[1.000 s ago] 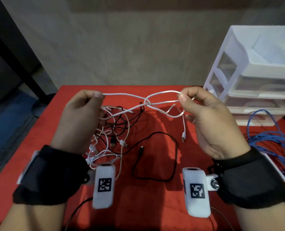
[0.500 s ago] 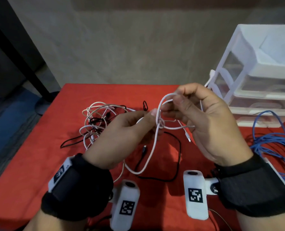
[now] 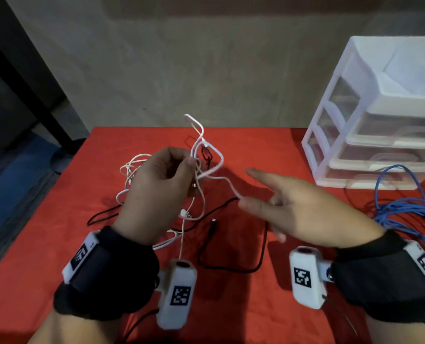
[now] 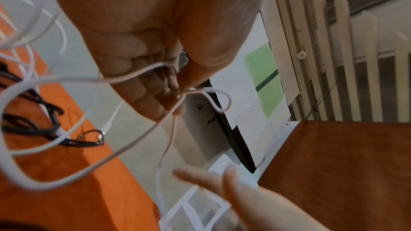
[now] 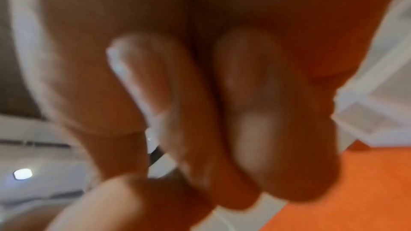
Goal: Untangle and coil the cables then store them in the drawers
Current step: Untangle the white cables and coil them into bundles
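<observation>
My left hand [image 3: 190, 162] is raised above the red table [image 3: 231, 306] and pinches the knotted part of a white cable [image 3: 216, 167]. Loops stand up above the fingers and more strands hang below. The left wrist view shows that pinch [image 4: 175, 97] with a wide loop of the white cable [image 4: 142, 136] in front. From the knot a strand runs right to my right hand [image 3: 246, 187], whose index finger points forward. In the blurred right wrist view the thumb and curled fingers [image 5: 200, 147] close on that strand.
A tangle of white and black cables [image 3: 132, 170] lies behind my left hand. A loose black cable [image 3: 261, 256] curves between my wrists. A white drawer unit [image 3: 380, 145] stands at the back right, its drawers closed. A blue cable bundle [image 3: 417, 209] lies in front of it.
Both hands worked the knot together half a second ago. My right hand has since pulled away to the right and down, drawing a strand out. My left hand lifted the knot higher.
</observation>
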{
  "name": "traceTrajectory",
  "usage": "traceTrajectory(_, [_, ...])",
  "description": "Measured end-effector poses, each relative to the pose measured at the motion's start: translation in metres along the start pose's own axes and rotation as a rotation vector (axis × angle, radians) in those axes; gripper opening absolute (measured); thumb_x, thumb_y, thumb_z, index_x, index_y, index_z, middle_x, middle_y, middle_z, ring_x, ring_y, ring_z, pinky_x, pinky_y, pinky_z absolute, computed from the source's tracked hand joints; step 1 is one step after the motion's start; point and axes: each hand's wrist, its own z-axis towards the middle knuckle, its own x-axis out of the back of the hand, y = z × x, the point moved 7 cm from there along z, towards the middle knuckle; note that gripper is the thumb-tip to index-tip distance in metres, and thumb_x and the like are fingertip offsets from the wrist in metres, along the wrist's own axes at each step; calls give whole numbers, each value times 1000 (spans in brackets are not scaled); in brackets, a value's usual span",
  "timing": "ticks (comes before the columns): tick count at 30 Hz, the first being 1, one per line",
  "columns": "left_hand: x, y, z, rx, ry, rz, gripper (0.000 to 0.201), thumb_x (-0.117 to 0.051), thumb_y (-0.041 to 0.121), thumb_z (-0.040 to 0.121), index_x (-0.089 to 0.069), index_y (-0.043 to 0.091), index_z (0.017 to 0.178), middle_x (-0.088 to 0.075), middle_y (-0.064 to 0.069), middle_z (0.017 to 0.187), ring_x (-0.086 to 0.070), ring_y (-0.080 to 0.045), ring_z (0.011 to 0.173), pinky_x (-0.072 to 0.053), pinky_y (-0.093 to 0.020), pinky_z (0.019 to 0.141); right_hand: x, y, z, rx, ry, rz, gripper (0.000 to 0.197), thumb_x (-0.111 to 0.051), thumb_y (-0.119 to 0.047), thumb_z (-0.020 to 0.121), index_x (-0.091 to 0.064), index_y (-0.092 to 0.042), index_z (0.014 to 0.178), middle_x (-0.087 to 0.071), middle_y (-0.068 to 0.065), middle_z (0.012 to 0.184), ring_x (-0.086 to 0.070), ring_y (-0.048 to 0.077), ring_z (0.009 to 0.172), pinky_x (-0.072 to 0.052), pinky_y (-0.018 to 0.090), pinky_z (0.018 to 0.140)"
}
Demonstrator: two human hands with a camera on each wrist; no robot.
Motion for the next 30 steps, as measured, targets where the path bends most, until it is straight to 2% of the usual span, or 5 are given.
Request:
traceTrajectory(8, [-29,18,-17,-224,-170,231,3,-70,15,93,-67,17,95,-74,3,71,-57,-7,56,-44,-26,55,17,-28,4,251,447,421,32,-69,-48,92,-67,-16,89,-67,16,76,-54,32,62,-45,43,59])
traceTrajectory(17, [-23,19,-13,-97,-195,12,23,-67,22,97,-56,5,84,-75,-14,80,-58,-8,56,-40,-19,53,42,3,0,133,626,878,26,-56,-22,104,-59,-11,81,-56,3,57,-39,13,45,-32,24,42])
traceTrajectory(20, [-20,11,-8,-103,-169,87,23,-68,28,97,-62,9,86,-74,-14,82,-60,-35,64,-43,-34,54,45,3,0,167,615,974,24,-55,-24,105,-61,-11,85,-54,2,59,-39,13,48,-33,24,45])
traceTrajectory(26, [-29,21,-17,-215,-234,-6,14,-69,18,96,-61,7,91,-63,-20,80,-54,-26,67,-45,-40,65,24,-22,-4,146,275,338,36,-59,-46,97,-69,-39,63,-49,-2,46,-41,15,47,-34,30,51])
traceTrajectory(30, [-42,29,-27,-203,-360,-101,14,-59,17,97,-57,3,100,-61,-5,65,-57,-21,63,-53,-47,71,21,-17,1,116,326,672,40,-52,-35,104,-68,-27,67,-43,5,44,-35,20,44,-30,29,45])
